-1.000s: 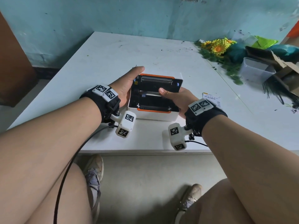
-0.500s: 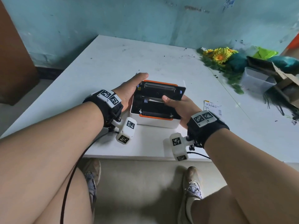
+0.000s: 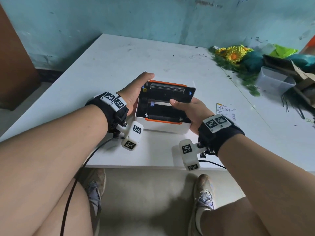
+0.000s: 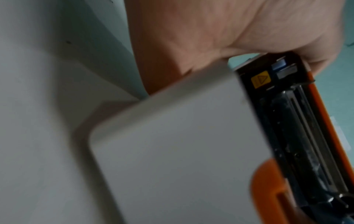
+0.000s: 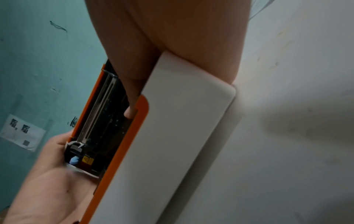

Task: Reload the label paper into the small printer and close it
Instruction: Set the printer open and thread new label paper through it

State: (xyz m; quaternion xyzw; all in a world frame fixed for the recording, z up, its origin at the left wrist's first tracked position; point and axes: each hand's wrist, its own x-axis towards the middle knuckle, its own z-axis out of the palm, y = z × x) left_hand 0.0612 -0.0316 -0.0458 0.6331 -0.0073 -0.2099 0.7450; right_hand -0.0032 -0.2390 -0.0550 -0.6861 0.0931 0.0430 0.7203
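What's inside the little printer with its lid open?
Inside the printer are black parts, a roller near the orange front edge and a strip of white paper across the middle. The right hand covers the right side.

Soft even daylight, faint shadows, wide-angle edge bending, both wrist views blurred close-up

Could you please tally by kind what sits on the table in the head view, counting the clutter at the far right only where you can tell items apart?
Printer: 1
Printed label: 1
Clear tub: 1
Yellow flower bunch: 1
Cardboard box: 1
Total: 5
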